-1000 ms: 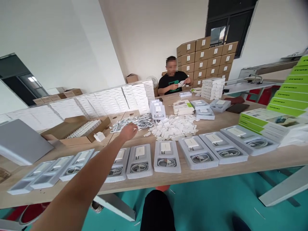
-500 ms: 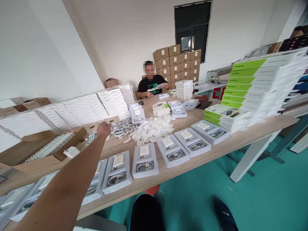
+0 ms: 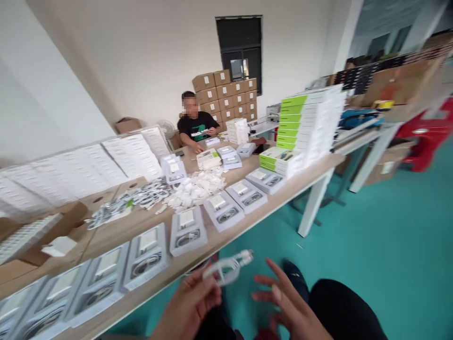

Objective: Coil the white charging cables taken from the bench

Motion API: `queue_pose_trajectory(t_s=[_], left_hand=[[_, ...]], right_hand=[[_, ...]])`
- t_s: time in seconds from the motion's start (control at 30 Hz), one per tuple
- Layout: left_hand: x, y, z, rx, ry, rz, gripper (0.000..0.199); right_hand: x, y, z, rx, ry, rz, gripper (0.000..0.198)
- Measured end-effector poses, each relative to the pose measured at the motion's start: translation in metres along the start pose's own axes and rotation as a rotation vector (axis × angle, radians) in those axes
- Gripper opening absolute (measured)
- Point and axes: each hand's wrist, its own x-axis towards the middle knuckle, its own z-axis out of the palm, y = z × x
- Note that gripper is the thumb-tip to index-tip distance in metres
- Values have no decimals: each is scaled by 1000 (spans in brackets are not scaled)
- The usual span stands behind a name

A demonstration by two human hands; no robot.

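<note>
Cable [image 3: 228,267], white and coiled, sits pinched in your left hand [image 3: 189,307], held low in front of the table [image 3: 244,231] edge, its plug end pointing right; your right hand [image 3: 288,304] is open just beside it, fingers spread, not touching it; trays [image 3: 187,230] with coiled cables line the table's near edge; a person [image 3: 195,125] sits at the far end.

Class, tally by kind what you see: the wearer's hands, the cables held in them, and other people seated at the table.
Hands: 2, left hand and right hand
Coiled white cable, in the left hand: 1
Seated person: 1
Total: 4
</note>
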Motion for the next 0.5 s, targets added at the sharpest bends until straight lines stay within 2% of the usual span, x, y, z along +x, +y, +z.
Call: queue_pose_trajectory(t_s=[0.07, 0.1, 0.17, 0.27, 0.33, 0.4, 0.5], left_hand=[[-3, -60, 15, -70, -122, -173, 17], [-3, -80, 20, -109, -172, -233, 18], [-4, -101, 24, -181, -268, -326, 22], [-5, -107, 24, -216, -412, -459, 36], [-7, -106, 24, -190, -456, -545, 44], [-9, -106, 25, -161, -437, -573, 45], [-9, -111, 26, -162, -371, -515, 42]], right_hand=[[17, -6, -14, 101, -2, -20, 67], [22, -8, -21, 94, -36, -23, 59], [25, -8, -30, 4, -128, -9, 39], [19, -10, -38, -139, -264, 49, 31], [14, -15, -41, -295, -344, 29, 28], [10, -22, -44, -491, -413, -78, 23], [10, -31, -45, -740, -469, -238, 15]])
